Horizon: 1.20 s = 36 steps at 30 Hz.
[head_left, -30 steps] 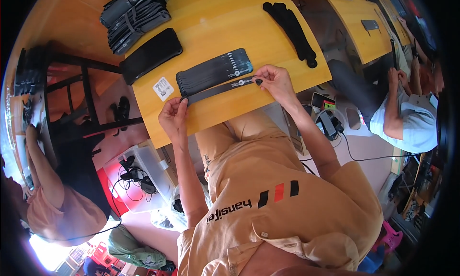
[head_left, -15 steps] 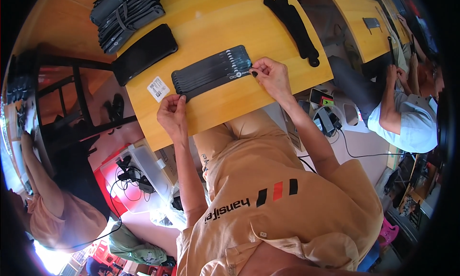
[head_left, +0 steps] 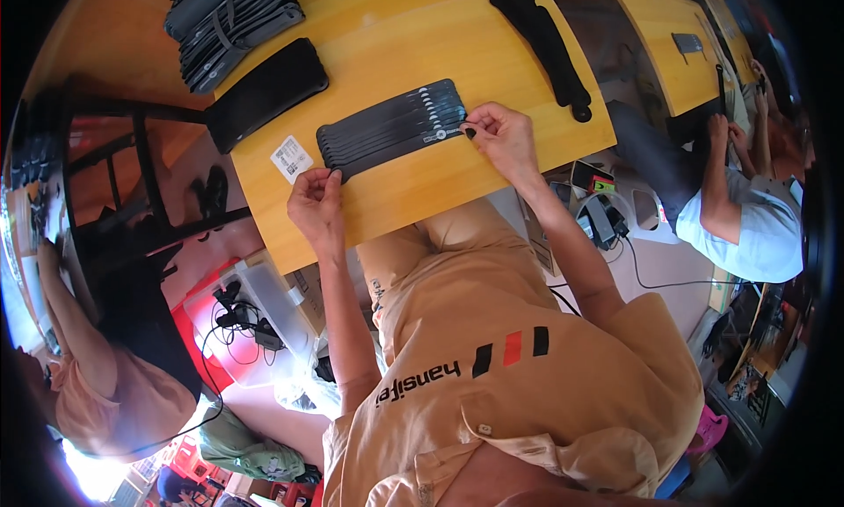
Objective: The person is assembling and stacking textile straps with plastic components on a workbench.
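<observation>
Several flat dark-grey strips (head_left: pixel 387 124) with rounded ends lie overlapping in a stepped row on the yellow table (head_left: pixel 387 208). Pale marks line their right ends. At the left end of the nearest strip, my left hand (head_left: pixel 316 206) pinches its corner between thumb and fingers. My right hand (head_left: pixel 503 139) is closed in a pinch at that strip's right end, where a small black tip shows at the fingertips. A white printed label (head_left: pixel 291 158) lies just beyond my left hand.
A black flat stack (head_left: pixel 272 89) and a strapped bundle of dark strips (head_left: pixel 233 32) lie at the far left. Long black strips (head_left: pixel 547 54) rest at the right. Co-workers sit on both sides. A clear bin with cables (head_left: pixel 264 331) stands below left.
The view has shifted slightly. Both hands stay pinched at the ends of the nearest strip, with hardly any movement.
</observation>
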{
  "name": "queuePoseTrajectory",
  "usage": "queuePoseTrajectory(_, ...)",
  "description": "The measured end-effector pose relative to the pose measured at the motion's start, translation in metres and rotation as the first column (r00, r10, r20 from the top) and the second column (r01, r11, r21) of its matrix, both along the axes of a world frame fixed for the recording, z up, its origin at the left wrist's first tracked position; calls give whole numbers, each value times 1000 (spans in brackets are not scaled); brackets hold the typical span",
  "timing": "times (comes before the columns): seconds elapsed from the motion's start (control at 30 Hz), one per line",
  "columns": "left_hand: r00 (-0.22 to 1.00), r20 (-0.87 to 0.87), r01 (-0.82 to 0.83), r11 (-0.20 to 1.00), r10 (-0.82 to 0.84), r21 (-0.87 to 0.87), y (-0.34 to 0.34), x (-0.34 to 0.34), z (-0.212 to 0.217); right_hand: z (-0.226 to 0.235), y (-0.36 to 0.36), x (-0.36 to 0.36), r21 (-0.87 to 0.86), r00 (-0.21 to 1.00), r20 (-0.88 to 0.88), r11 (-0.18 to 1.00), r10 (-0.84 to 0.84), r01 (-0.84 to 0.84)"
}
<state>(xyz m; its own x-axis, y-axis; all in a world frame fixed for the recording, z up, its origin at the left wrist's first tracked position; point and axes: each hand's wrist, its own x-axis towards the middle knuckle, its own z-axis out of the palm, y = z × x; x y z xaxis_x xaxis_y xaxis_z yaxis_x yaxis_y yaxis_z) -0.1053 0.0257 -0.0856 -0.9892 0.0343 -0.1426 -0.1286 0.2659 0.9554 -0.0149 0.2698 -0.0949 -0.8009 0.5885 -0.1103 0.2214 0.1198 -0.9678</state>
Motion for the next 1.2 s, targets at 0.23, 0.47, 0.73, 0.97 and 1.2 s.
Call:
queuePoseTrajectory(0.23,1000,-3,-3,1000,3,7,0,-1,1,2,0,-1,25,1000,-3,1000,14,-14)
queuePoseTrajectory(0.47,1000,3,3,1000,-3,-3,-2,-1,-1,3,-1,-1,69,1000,20,997,17,-18)
queuePoseTrajectory(0.73,1000,-21,9,1000,-10,-23,-1,-1,0,5,-2,-2,122,1000,22,992,14,-17)
queuePoseTrajectory(0.97,1000,-9,0,997,-1,-73,1,-1,2,1,-1,-4,171,999,44,985,-16,8)
queuePoseTrajectory(1.2,1000,4,-4,993,4,-116,1,-4,3,1,-2,-5,236,996,78,972,-34,14)
